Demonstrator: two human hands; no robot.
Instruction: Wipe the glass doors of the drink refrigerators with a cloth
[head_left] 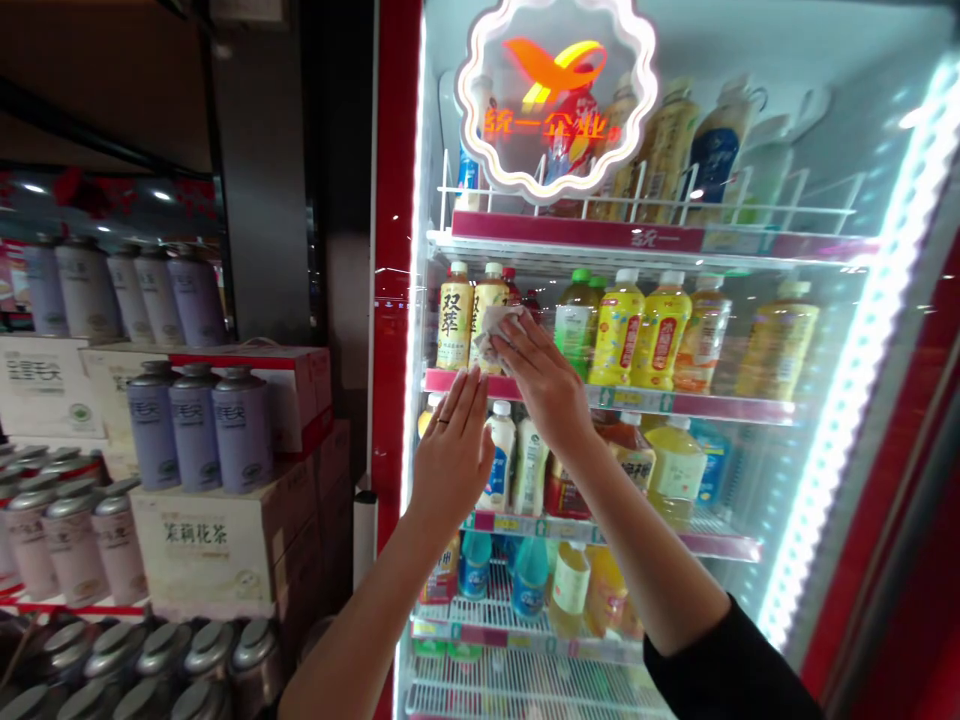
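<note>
A lit drinks fridge with a glass door (847,330) stands in front of me. My right hand (546,380) presses a crumpled white tissue (498,328) under its fingers at the height of the second shelf. Behind the tissue, partly covered by it, are two pale yellow bottles with white caps (454,318). Lower and to the left, my left hand (454,440) has its fingers stretched out, with a ring on one of them. It holds nothing and appears to rest flat on the glass, though contact is hard to make out.
A glowing scalloped sign (555,95) sits high on the door. Bottled drinks fill several shelves inside, including yellow bottles (661,330). The fridge has a red frame (394,250). To the left, purple canisters (241,430) stand on stacked tea boxes (202,550).
</note>
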